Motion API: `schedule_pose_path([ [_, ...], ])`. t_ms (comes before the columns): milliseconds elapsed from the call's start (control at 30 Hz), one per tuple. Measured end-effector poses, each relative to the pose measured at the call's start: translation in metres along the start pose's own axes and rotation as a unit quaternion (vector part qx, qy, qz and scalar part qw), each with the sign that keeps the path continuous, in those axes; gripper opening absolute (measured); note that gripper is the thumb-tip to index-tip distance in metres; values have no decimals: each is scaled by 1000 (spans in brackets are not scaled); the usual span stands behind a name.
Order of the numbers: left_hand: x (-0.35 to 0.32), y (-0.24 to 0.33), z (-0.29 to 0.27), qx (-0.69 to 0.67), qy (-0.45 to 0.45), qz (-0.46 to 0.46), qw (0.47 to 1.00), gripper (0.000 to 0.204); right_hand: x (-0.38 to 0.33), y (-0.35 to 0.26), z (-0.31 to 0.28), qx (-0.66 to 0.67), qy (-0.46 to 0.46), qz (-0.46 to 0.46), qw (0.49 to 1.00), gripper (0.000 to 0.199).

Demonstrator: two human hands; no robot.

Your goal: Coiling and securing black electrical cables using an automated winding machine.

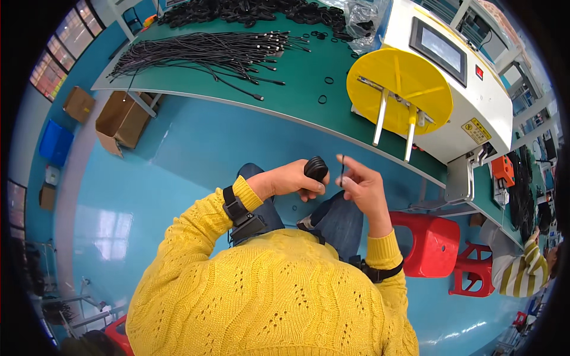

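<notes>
Clasping one black coil point(316, 168), left hand point(294, 179), grip closed; right hand point(364, 186), fingers slightly parted, holding one black band point(342, 170).

Pretty clearly a factory workshop tbh: green workbench point(306, 80) heaped with black cables point(202, 56), white machine point(475, 101) with a screen point(439, 50), plastic stools point(430, 243), coworker point(522, 273) off to the right.

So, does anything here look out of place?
Possibly: a small dark ring lies on the floor between the person's legs, away from the black bands on the green table. It looks dropped, though too small to identify.
</notes>
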State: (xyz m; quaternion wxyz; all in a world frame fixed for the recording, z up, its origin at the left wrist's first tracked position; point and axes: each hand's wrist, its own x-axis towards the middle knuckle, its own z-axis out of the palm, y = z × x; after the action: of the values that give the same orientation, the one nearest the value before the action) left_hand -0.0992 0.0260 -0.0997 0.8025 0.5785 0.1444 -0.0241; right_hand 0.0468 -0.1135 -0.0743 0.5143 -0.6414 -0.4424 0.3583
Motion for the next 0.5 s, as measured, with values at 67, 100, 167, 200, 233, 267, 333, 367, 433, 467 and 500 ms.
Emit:
schedule_pose_path([
  [67, -2, 2, 4, 83, 11, -25, 996, 18, 5, -9, -3, -78, -2, -27, 997, 41],
  [100, -2, 2, 5, 83, 10, -27, 996, 18, 7, -13, -4, -145, -24, -60, 987, 45],
  [167, 1, 3, 5, 128, -4, -42, 991, 16, 11, -20, -3, -272, -66, -126, 952, 54],
  [200, 3, 3, 4, 157, -1, -53, 986, 15, 13, -22, -1, -277, -69, -123, 950, 54],
  [233, 4, 2, 4, 149, -10, -49, 988, 15, 15, -23, 1, -320, -88, -150, 931, 55],
  [267, 6, 1, 3, 191, -5, -53, 980, 15, 17, -23, 3, -362, -107, -178, 909, 56],
  [333, 9, 1, 2, 277, 2, -67, 959, 15, 22, -19, 6, -401, -127, -205, 884, 57],
  [367, 10, 1, 1, 274, 5, -61, 960, 15, 24, -14, 7, -338, -143, -176, 914, 53],
  [433, 8, 0, 0, 172, -29, -47, 984, 20, 28, -3, 10, -207, -169, -113, 957, 44],
  [467, 7, -1, 0, 120, -46, -41, 991, 25, 26, 4, 11, -205, -168, -112, 958, 44],
  [500, 5, -2, 0, 121, -46, -41, 991, 25, 23, 12, 13, -63, -154, -21, 986, 39],
])
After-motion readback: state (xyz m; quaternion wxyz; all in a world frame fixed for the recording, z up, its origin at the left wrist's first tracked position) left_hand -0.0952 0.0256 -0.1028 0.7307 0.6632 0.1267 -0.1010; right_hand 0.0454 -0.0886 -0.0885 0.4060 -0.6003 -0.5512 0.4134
